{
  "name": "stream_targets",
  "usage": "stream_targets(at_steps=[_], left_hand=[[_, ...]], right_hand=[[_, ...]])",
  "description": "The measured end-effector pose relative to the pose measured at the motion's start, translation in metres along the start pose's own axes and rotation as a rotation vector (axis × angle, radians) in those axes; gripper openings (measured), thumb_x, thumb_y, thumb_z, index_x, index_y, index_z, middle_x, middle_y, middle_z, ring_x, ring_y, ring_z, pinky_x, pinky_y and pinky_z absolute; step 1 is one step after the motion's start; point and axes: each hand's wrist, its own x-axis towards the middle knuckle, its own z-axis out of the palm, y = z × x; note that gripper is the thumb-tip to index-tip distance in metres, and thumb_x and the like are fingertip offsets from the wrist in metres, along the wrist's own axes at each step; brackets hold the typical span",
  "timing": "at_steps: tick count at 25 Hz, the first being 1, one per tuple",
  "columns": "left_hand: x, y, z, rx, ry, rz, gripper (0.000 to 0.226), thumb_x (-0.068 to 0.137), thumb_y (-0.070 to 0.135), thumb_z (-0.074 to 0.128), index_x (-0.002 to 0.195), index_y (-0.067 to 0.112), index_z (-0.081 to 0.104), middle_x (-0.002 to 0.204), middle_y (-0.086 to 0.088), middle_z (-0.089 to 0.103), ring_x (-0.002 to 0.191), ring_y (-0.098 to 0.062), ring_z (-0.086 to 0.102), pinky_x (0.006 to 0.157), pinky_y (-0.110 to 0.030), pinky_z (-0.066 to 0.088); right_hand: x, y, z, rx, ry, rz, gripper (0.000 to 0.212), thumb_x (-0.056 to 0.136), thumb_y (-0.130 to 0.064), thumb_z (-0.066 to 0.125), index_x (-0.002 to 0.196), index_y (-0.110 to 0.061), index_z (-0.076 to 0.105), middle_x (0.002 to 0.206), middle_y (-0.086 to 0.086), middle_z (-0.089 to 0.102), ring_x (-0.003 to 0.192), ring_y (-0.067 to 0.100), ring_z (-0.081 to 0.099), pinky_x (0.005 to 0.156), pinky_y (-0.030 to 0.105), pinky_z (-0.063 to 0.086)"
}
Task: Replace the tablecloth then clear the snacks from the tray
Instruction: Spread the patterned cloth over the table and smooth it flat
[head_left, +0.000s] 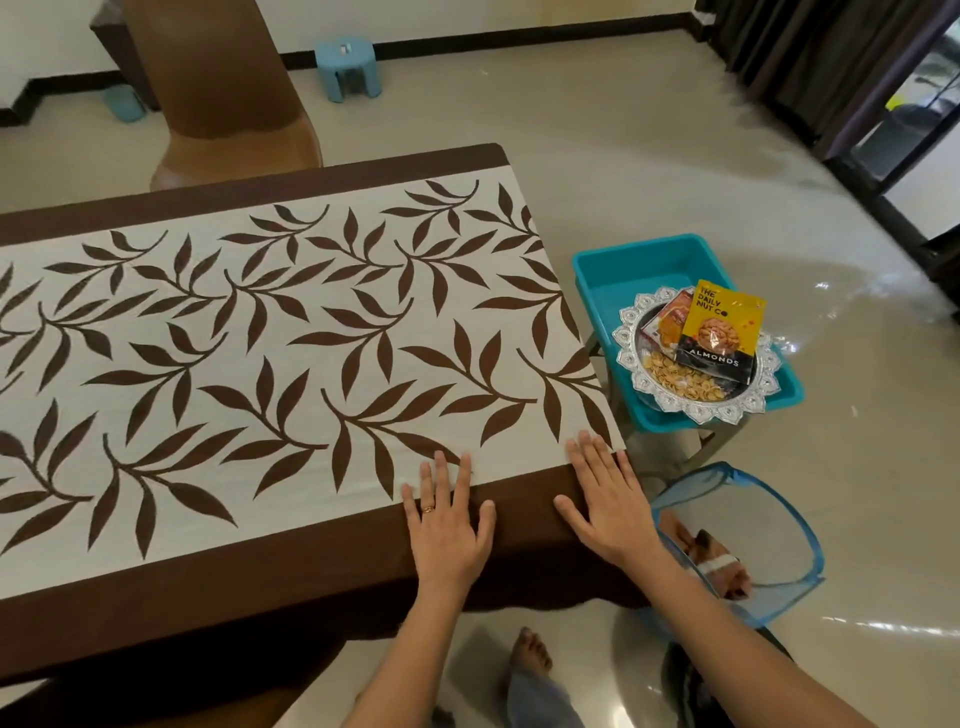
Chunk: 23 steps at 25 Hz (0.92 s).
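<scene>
Glossy tiles (675, 156) surrounded the leaf-printed tablecloth (311, 338), already spread. At its near right corner our left hand (449, 525) and right hand (608, 504) lay flat, fingers straight, gripping nothing. We judged that a hard smoothing push could drag it askew. Two hands, one cloth; past that corner, one silver tray (727, 413) held two snack packets (719, 332) plus loose pieces (685, 382).

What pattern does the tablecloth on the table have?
The tablecloth is cream with brown leafy branches and a dark brown border, shown in the head view.
</scene>
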Motion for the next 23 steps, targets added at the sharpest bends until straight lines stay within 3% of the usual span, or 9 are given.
stream_targets(at_steps=[9, 12, 17, 23], left_hand=[[-0.016, -0.001, -0.002, -0.052, 0.004, 0.013, 0.066, 0.094, 0.062, 0.016, 0.153, 0.031, 0.014, 0.161, -0.004, 0.008, 0.148, -0.024, 0.003, 0.118, -0.049, 0.001], [-0.007, 0.000, -0.010, -0.112, 0.048, -0.005, 0.063, 0.096, 0.059, 0.018, 0.152, 0.031, 0.018, 0.160, -0.003, 0.011, 0.148, -0.023, 0.008, 0.119, -0.048, 0.004], [-0.001, -0.011, -0.008, -0.071, 0.040, 0.013, 0.062, 0.096, 0.056, 0.020, 0.153, 0.030, 0.016, 0.160, -0.006, 0.008, 0.147, -0.026, 0.009, 0.118, -0.046, 0.000], [-0.020, -0.019, -0.001, -0.031, 0.010, 0.020, 0.060, 0.097, 0.051, 0.024, 0.153, 0.028, 0.018, 0.160, -0.008, 0.012, 0.148, -0.022, 0.004, 0.117, -0.046, 0.003]], right_hand=[[-0.016, -0.006, 0.004, 0.016, 0.015, 0.028, 0.077, 0.092, -0.067, 0.016, 0.154, -0.024, -0.003, 0.161, -0.002, -0.010, 0.147, 0.012, -0.014, 0.117, 0.033, -0.014], [-0.006, -0.031, 0.003, 0.042, 0.074, 0.016, 0.072, 0.096, -0.057, 0.021, 0.154, -0.020, -0.001, 0.161, 0.001, -0.011, 0.147, 0.013, -0.014, 0.118, 0.033, -0.011], [0.025, -0.086, 0.019, 0.060, 0.045, -0.206, 0.064, 0.100, -0.046, 0.022, 0.154, -0.018, 0.005, 0.161, 0.004, -0.004, 0.148, 0.018, -0.006, 0.118, 0.040, -0.001], [0.007, -0.088, 0.033, 0.028, 0.041, -0.203, 0.065, 0.099, -0.047, 0.030, 0.154, -0.018, 0.012, 0.161, 0.006, 0.007, 0.149, 0.019, 0.002, 0.117, 0.043, 0.006]])
